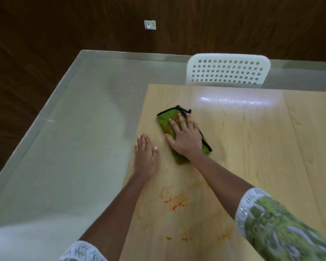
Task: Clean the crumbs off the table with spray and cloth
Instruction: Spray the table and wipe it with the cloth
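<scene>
Left hand [146, 153] lay flat near the left edge of the surface [252, 147], fingers straight and together, holding nothing; judged to be bracing. Just right of it, not touching, the cloth [165, 120] lay folded into a long green pad with dark trim, set on a diagonal. Right hand [184, 136] pressed down on the cloth's middle, fingers spread and straight, palm covering much of it; no pinch or curl seen. Orange crumbs [175, 203] and faint smears sat nearer the person, between the two forearms, well apart from the cloth. No spray bottle in view.

Judgement: cloth soft, light, limp; would bunch if pushed by one corner. Best worked under a flat palm at centre. Surface looked glossy, so the pad should slide easily. Smears suggest the crumbs were damp and could streak rather than roll.
</scene>
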